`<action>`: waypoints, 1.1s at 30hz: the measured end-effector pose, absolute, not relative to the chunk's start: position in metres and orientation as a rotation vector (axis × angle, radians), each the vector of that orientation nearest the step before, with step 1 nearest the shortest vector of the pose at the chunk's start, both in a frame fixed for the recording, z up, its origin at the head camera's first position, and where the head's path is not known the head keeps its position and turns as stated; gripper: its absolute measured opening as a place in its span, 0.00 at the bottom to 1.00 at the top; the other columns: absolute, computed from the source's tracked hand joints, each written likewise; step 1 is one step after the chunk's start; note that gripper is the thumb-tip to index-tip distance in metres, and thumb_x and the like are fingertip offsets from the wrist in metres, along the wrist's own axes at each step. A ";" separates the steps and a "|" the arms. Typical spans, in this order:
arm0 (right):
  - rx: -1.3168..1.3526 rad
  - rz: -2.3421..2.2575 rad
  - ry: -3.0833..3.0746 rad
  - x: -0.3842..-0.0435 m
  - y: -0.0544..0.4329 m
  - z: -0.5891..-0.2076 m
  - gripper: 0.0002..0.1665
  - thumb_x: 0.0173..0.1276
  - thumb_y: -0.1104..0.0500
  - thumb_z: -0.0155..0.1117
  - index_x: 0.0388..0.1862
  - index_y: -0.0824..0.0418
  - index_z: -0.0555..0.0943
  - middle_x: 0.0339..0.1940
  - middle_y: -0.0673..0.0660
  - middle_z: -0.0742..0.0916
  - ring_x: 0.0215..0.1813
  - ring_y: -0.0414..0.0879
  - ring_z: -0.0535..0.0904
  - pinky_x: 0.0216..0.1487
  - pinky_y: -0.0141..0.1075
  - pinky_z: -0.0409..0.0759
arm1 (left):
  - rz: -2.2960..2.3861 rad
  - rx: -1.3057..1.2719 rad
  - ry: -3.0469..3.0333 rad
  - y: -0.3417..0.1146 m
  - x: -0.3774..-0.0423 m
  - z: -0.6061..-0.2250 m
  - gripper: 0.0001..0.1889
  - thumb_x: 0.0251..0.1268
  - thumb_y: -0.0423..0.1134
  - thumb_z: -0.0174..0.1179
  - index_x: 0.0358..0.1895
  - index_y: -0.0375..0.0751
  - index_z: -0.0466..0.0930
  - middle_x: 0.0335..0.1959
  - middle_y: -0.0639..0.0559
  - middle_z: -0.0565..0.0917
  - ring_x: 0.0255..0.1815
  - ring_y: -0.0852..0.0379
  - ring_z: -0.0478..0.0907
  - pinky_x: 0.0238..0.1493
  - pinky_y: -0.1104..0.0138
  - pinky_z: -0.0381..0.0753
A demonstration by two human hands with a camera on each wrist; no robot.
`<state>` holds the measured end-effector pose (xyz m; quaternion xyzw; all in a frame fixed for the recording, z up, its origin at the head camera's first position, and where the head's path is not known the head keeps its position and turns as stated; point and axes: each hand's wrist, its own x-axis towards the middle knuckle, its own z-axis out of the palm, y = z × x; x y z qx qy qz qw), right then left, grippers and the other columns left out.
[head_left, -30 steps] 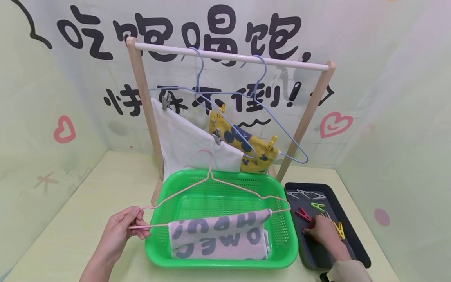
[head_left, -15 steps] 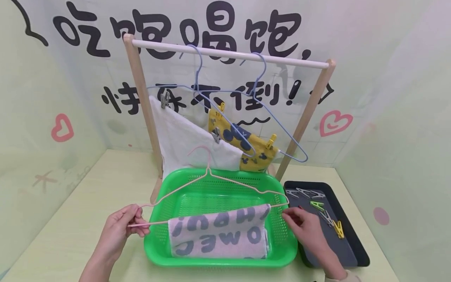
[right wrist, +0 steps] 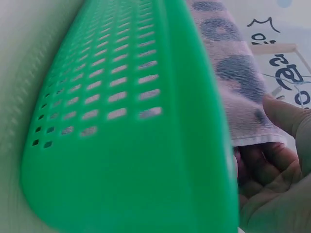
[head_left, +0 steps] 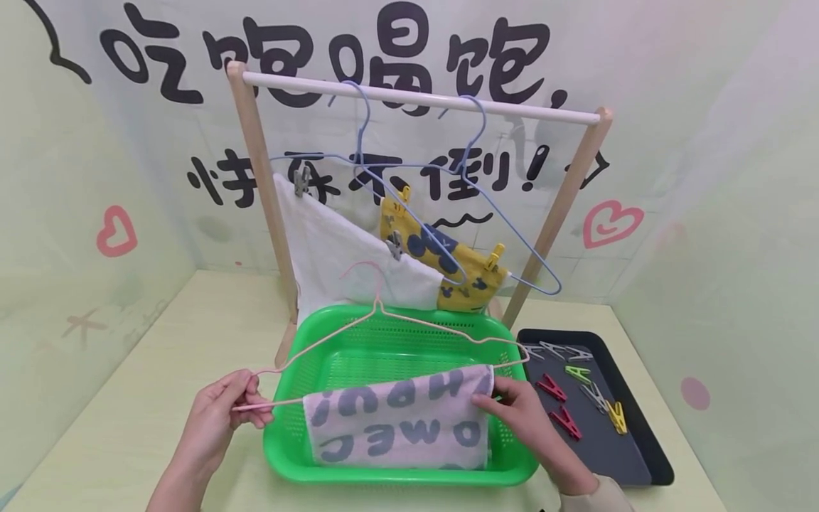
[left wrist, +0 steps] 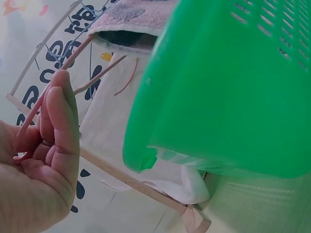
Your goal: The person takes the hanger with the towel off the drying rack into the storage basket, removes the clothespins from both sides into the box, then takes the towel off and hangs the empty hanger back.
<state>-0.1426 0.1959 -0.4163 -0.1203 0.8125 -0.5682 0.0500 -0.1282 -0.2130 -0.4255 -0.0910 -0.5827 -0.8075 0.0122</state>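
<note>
My left hand [head_left: 214, 419] pinches the left corner of a pink wire hanger [head_left: 422, 322], held over the green basket [head_left: 397, 476]. A pink towel [head_left: 397, 434] with grey lettering is draped over the hanger's lower bar and hangs down into the basket. At the towel's right edge, my right hand [head_left: 527, 419] has its thumb on the front face. In the right wrist view its fingers [right wrist: 262, 162] lie behind the towel's white-edged side [right wrist: 252, 138]. The left wrist view shows the hanger wire [left wrist: 34, 111] running between thumb and fingers.
Behind the basket stands a wooden rack [head_left: 422, 96] with two blue hangers. A white towel [head_left: 345, 249] and a yellow towel [head_left: 473, 284] are clipped to them. On the right, a dark tray [head_left: 614, 462] contains red clothespins [head_left: 564, 423] and several others.
My right hand has come left from the tray, past the basket's rim, to the towel's right edge. Both red clothespins now show in the tray. The left hand keeps its grip.
</note>
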 end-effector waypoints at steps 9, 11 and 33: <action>-0.612 -1.614 2.334 -0.144 0.202 -0.423 0.12 0.62 0.65 0.64 0.39 0.76 0.81 0.32 0.63 0.86 0.28 0.32 0.75 0.28 0.27 0.77 | -2.559 -0.215 -1.635 -0.210 -0.128 -0.425 0.18 0.76 0.35 0.41 0.27 0.40 0.77 0.18 0.52 0.82 0.19 0.59 0.82 0.19 0.72 0.80; -0.694 -1.529 2.355 -0.144 0.204 -0.426 0.10 0.61 0.64 0.66 0.35 0.74 0.82 0.28 0.59 0.86 0.26 0.30 0.72 0.26 0.25 0.74 | -2.563 -0.202 -1.603 -0.210 -0.128 -0.425 0.18 0.76 0.35 0.41 0.27 0.40 0.77 0.18 0.51 0.82 0.19 0.59 0.82 0.19 0.72 0.80; -0.370 -1.719 2.407 -0.155 0.201 -0.419 0.20 0.61 0.64 0.67 0.47 0.78 0.76 0.39 0.67 0.85 0.36 0.38 0.81 0.38 0.31 0.81 | -2.556 -0.238 -1.663 -0.216 -0.128 -0.425 0.19 0.77 0.35 0.39 0.27 0.40 0.77 0.18 0.51 0.81 0.18 0.59 0.82 0.17 0.73 0.79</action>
